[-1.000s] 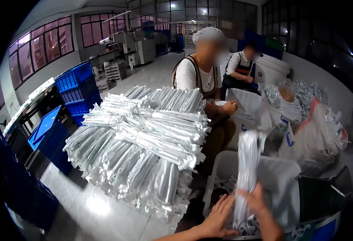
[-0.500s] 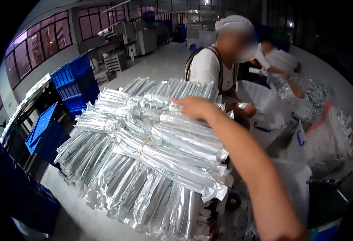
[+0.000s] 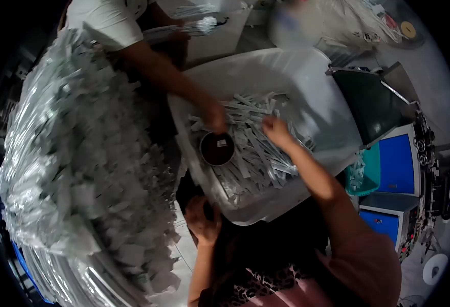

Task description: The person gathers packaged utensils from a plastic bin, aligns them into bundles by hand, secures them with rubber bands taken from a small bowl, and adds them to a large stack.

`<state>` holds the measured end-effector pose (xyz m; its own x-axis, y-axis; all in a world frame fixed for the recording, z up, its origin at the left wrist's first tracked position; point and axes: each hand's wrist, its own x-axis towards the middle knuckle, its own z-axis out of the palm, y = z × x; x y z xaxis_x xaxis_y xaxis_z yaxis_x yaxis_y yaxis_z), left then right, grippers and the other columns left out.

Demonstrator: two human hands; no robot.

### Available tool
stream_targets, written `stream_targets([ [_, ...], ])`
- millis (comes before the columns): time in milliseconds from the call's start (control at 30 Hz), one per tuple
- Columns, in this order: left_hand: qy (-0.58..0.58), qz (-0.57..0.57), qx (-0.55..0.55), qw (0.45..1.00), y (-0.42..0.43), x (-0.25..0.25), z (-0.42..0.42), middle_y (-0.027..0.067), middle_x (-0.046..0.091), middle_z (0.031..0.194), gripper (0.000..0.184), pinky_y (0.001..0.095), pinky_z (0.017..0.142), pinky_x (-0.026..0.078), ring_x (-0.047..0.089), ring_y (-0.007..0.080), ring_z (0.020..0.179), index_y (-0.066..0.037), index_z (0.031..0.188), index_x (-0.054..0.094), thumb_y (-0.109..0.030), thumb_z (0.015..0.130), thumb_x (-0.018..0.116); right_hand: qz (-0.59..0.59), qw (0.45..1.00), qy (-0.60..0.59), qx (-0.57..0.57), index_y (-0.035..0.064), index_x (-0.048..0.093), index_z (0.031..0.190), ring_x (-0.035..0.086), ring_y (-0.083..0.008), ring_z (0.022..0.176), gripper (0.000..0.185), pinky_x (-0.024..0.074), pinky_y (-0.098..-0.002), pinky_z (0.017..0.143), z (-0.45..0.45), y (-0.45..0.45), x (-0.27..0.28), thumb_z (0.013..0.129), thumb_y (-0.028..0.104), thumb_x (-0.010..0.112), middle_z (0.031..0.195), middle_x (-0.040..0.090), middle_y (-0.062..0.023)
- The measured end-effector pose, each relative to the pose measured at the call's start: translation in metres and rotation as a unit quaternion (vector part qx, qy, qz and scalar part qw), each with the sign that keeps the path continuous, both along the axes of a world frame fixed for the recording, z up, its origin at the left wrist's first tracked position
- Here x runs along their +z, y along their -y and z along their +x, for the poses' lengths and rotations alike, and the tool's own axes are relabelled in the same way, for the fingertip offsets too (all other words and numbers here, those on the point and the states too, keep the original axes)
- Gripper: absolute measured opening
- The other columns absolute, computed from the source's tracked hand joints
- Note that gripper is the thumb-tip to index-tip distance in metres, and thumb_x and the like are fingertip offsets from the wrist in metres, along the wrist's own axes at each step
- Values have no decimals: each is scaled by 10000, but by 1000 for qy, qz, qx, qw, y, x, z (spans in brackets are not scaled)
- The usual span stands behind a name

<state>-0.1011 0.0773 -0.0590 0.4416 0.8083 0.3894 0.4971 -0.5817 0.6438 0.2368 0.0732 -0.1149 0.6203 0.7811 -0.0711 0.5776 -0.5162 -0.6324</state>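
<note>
A large white plastic tub point(image 3: 317, 82) holds many loose, thin, pale strips point(image 3: 258, 148), apparently slim packets. Over the strips is my right hand point(image 3: 276, 130), its fingers curled closed; what they hold, if anything, cannot be made out. My left hand point(image 3: 203, 220) hangs low beside the tub's near left corner, fingers loosely bent and apart from the thumb, with nothing visible in it. Inside the tub's left side sits a round dark container point(image 3: 217, 149) with a pale rim. A co-worker's hand point(image 3: 214, 116) reaches down just above that container.
A tall stack of shiny silver-white packets point(image 3: 81, 153) rises on the left. The co-worker's white sleeve point(image 3: 102, 23) is at the upper left. On the right are a blue-and-grey machine point(image 3: 396, 163), a dark green panel point(image 3: 365, 102) and a teal basket point(image 3: 370, 171) with pale pieces.
The view has swung down and right to the tub. My right hand has left the bundled packets on the stack and is over the strips. My left hand has come into view.
</note>
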Motion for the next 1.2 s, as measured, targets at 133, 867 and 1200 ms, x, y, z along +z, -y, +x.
stream_targets([
  [133, -27, 17, 4, 999, -1, 4, 12, 162, 536, 867, 246, 410, 761, 406, 508, 342, 844, 14, 865, 540, -56, 646, 627, -189, 972, -131, 42, 55, 634, 876, 582, -319, 806, 196, 455, -362, 706, -14, 74, -57, 737, 181, 577, 877, 608, -163],
  [867, -16, -106, -180, 978, 22, 14, 70, 170, 523, 957, 238, 376, 769, 433, 522, 332, 889, 10, 922, 520, 59, 690, 524, -276, 942, -182, 62, -37, 519, 947, 532, -377, 886, 413, 417, -408, 827, -64, 51, -96, 623, 200, 618, 927, 540, -243],
  [1200, -53, -745, 212, 631, 15, -165, 168, 199, 510, 1062, 585, 344, 759, 416, 518, 245, 885, 147, 1094, 420, -212, 684, 632, -337, 934, -41, 110, -42, 501, 956, 529, -334, 914, 321, 431, -385, 798, -50, 74, -97, 681, 109, 566, 963, 529, -218],
])
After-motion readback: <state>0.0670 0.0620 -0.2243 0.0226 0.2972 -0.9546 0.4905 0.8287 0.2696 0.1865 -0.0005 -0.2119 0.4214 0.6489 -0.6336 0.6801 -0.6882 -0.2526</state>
